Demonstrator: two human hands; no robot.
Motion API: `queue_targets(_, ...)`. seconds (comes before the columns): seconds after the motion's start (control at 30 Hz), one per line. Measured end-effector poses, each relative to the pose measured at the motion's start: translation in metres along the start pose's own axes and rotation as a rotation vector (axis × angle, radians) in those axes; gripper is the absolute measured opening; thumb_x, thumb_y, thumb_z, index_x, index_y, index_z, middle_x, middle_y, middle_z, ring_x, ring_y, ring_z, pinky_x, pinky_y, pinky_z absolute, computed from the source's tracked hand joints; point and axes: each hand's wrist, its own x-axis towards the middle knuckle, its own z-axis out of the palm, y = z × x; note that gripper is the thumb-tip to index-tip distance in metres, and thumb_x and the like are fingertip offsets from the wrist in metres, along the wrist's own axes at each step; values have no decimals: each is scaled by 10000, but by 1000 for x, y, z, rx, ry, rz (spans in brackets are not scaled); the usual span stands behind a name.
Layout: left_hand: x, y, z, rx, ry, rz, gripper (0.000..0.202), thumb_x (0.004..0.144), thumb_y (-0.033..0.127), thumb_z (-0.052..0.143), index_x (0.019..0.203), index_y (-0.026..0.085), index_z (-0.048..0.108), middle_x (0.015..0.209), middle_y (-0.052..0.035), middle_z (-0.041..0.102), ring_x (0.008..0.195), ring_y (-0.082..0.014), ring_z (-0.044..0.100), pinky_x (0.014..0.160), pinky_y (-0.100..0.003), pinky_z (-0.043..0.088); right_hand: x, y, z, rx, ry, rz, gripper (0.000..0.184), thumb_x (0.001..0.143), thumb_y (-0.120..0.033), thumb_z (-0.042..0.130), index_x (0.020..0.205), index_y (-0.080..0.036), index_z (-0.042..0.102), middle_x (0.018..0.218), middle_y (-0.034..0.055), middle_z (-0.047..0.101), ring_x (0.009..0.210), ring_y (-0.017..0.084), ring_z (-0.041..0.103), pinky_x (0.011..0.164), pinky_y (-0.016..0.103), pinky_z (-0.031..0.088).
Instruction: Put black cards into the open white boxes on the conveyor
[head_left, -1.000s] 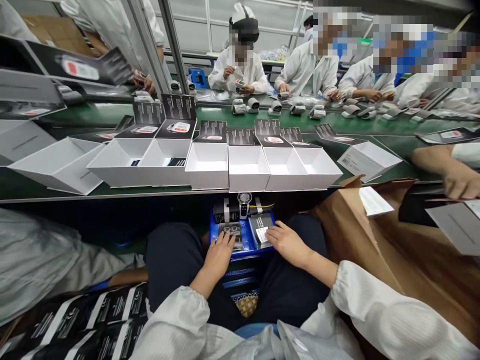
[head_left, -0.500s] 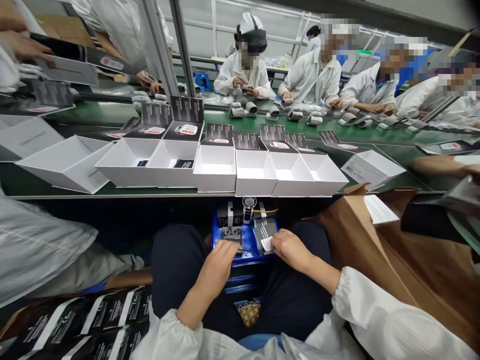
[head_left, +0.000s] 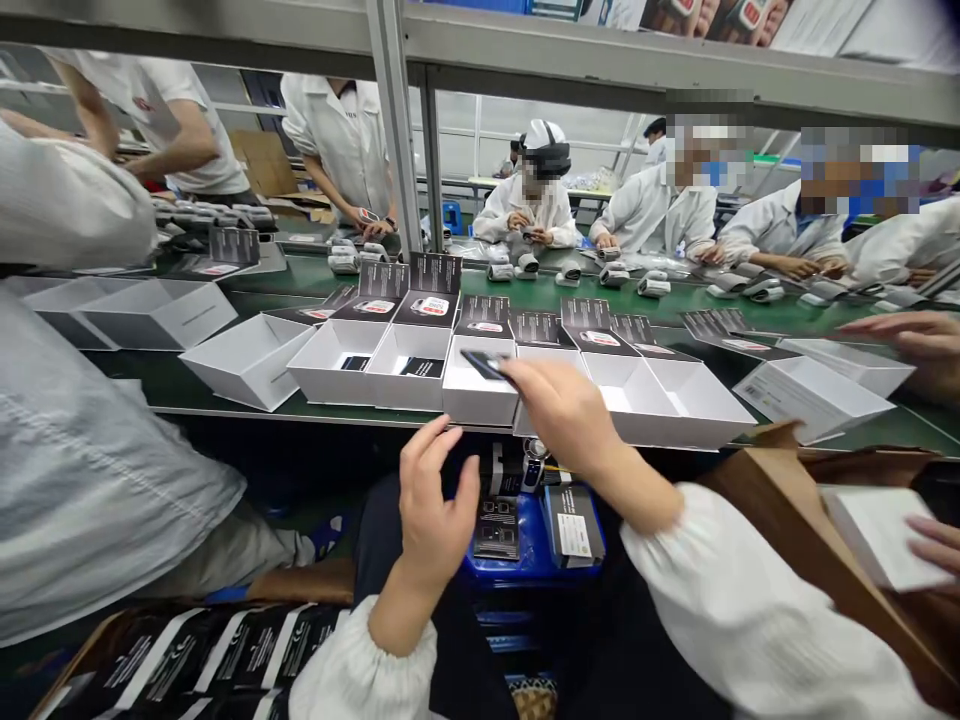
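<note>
My right hand (head_left: 566, 412) pinches a small dark booklet (head_left: 484, 365) above an open white box (head_left: 478, 408) in the row along the bench edge. Nearer to me, my left hand (head_left: 435, 505) is raised with fingers apart, holding nothing. Below both hands is a blue tray (head_left: 531, 535) between my knees. Dark printed booklets (head_left: 496, 530) lie on its left, and a stack of dark leaflets (head_left: 576, 522) with a white label on its right. Dark booklets (head_left: 421, 368) also show inside boxes to the left of the one under my right hand.
Black packs with white bands (head_left: 187, 650) fill a carton at lower left. A brown carton (head_left: 795, 530) stands at right, where another person's hand (head_left: 934, 545) touches a white box. A metal post (head_left: 394, 130) rises beyond the boxes. Several co-workers sit across the green bench (head_left: 540, 290).
Both my hands have come up from the blue tray. The right has carried a booklet over to a white box, while the left has lifted and opened. My view has tilted upward.
</note>
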Motion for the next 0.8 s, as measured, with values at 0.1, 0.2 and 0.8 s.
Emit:
queue_targets(0.1, -42, -28, 14, 21, -439, -86, 268, 939, 156, 494, 1195, 203, 553, 1167, -94, 650, 1150, -226, 609, 1000, -425, 520, 24, 20, 18, -17, -140, -37, 359, 1005, -172, 438, 1355, -180, 519, 1357, 134, 576, 1254, 269, 529, 1082, 584, 358)
queue_targets(0.2, -98, -44, 34, 99, -933, -125, 482, 859, 181, 630, 1325, 181, 508, 1371, -149, 575, 1348, -320, 474, 1068, -511, 465, -18, 24, 24, 65, -68, -102, 336, 1023, -226, 446, 1349, -177, 515, 1358, 128, 576, 1264, 222, 518, 1127, 532, 319)
queue_targets(0.8, -118, -15, 28, 197, -1128, 178, 521, 875, -26, 391, 1302, 214, 565, 1073, -95, 646, 993, -226, 601, 854, -374, 559, -214, 39, 49, 31, -579, 295, 159, 931, -253, 640, 806, -165, 684, 824, 60, 692, 810, 205, 649, 834, 322, 488)
